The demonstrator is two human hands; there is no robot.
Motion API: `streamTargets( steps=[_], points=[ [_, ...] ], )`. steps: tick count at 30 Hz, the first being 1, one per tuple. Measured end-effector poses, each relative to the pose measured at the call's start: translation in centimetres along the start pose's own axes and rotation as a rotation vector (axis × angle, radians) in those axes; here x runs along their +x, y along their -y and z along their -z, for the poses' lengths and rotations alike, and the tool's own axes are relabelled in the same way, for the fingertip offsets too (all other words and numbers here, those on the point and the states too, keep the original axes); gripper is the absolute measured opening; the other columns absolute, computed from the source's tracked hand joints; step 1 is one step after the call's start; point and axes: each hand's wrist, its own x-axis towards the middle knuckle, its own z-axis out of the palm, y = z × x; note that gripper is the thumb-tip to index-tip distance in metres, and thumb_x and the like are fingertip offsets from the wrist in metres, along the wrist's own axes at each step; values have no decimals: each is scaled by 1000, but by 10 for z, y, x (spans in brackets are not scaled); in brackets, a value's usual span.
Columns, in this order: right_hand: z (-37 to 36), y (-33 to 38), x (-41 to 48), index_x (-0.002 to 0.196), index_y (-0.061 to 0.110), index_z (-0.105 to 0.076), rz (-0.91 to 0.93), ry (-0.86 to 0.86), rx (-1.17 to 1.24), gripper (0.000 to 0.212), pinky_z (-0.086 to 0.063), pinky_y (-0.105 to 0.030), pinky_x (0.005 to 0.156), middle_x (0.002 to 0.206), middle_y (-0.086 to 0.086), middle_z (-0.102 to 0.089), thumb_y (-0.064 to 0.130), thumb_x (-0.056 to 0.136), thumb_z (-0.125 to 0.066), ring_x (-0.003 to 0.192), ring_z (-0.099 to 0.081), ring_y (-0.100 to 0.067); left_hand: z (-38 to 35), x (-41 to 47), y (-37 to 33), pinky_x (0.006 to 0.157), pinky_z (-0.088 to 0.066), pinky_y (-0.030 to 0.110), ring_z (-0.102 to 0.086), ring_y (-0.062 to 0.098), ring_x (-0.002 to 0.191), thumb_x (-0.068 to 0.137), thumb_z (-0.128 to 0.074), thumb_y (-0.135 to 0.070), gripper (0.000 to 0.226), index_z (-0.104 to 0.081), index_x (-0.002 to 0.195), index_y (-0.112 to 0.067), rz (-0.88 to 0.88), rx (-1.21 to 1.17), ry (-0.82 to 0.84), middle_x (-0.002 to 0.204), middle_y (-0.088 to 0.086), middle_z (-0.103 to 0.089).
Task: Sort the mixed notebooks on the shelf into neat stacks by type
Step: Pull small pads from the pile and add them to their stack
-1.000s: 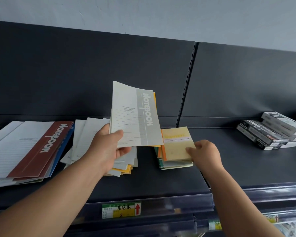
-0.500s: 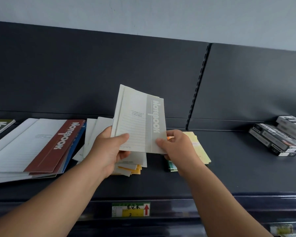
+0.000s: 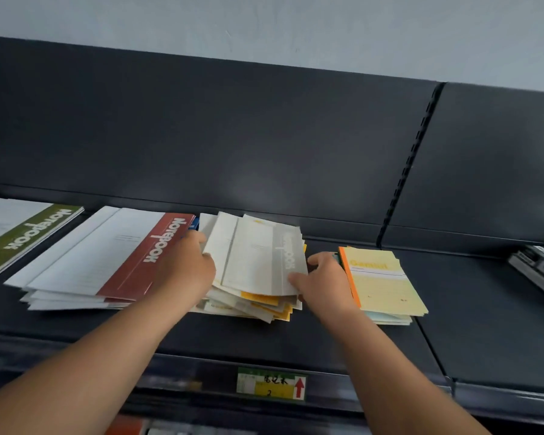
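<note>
The grey notebook (image 3: 258, 255), held up in the air a moment ago, now lies on the untidy middle pile (image 3: 264, 306) on the shelf (image 3: 296, 337), the left hand (image 3: 186, 268) and right hand (image 3: 325, 284) grasping its two sides, so squaring this pile probably comes next.

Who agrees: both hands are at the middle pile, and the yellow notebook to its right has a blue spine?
Wrong spine colour: the head view shows the yellow notebook has an orange spine. The left hand and right hand are at the middle pile.
</note>
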Motion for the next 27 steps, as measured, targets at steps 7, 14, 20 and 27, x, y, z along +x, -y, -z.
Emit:
streamTargets(
  steps=[7, 14, 20, 27],
  points=[
    [-1, -3, -6, 130, 17, -49, 28, 43, -259, 43, -40, -23, 54, 103, 4, -60, 32, 90, -58, 83, -59, -15, 1, -9, 4, 81, -42, 35, -47, 26, 116, 95, -48, -21, 33, -51, 127, -14, -143, 416, -15, 127, 7, -51],
    [-4, 12, -19, 137, 16, -46, 172, 19, -486, 47, -43, -41, 99, 138, -5, -48, 38, 96, -50, 126, -44, -27, 9, -18, 7, 107, -34, 41, -35, 27, 132, 98, -42, -38, 43, -44, 137, -20, -268, 469, -35, 146, 4, -39],
    [-23, 40, -40, 145, 21, -41, 341, 14, -561, 51, -25, -43, 116, 154, -1, -36, 43, 100, -45, 143, -28, -25, 33, -27, 21, 113, -23, 40, -30, 26, 137, 97, -42, -45, 52, -39, 143, -21, -316, 488, -101, 151, 4, -35],
    [-74, 91, -63, 148, 20, -37, 464, 17, -560, 53, -18, -38, 119, 156, -3, -31, 43, 101, -43, 146, -21, -25, 95, -28, 76, 114, -20, 41, -28, 24, 140, 96, -42, -50, 57, -35, 145, -22, -301, 536, -185, 152, 6, -34]
  ],
)
